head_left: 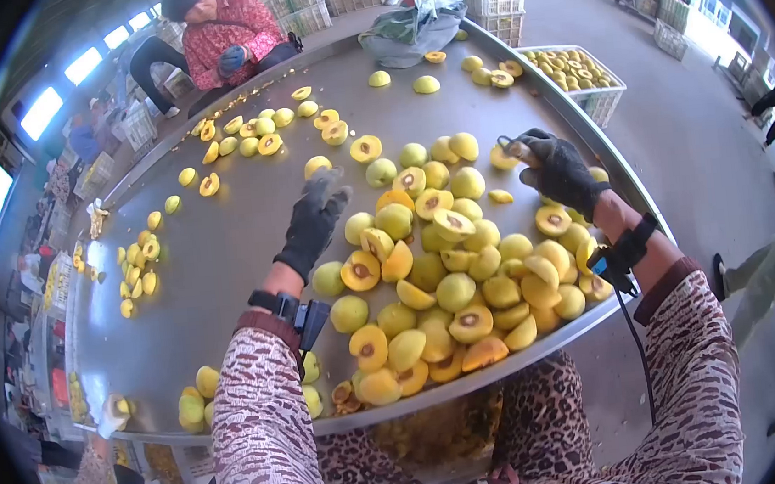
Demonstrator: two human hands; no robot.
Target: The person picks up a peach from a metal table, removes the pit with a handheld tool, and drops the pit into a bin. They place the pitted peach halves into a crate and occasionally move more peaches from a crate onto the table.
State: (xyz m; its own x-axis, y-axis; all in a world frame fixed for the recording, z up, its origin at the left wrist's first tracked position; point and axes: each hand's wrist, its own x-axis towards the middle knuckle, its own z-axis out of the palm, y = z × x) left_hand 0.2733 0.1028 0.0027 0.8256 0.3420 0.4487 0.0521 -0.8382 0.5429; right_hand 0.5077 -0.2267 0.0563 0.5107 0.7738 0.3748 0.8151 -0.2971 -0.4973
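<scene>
My left hand (316, 219), in a dark glove, is over the metal table with its fingers loosely apart and nothing visible in them. Just beyond its fingertips is a yellow peach half (316, 166). My right hand (561, 170), also gloved, is closed around a small metal tool with a curved, loop-like end (514, 148). Below that end is another peach half (502, 159). Between and below my hands spreads a heap of yellow peaches (455, 292), many cut in half. Brown pits show in several cut faces, such as one peach half (360, 270).
The metal table (247, 213) has a raised rim. More peach halves (269, 144) lie scattered across it. A grey-green bag (412, 30) sits at the far end. Beyond the right edge stands a crate of peaches (575, 72). A person (227, 39) sits across; another's gloved hand (112, 416) is at lower left.
</scene>
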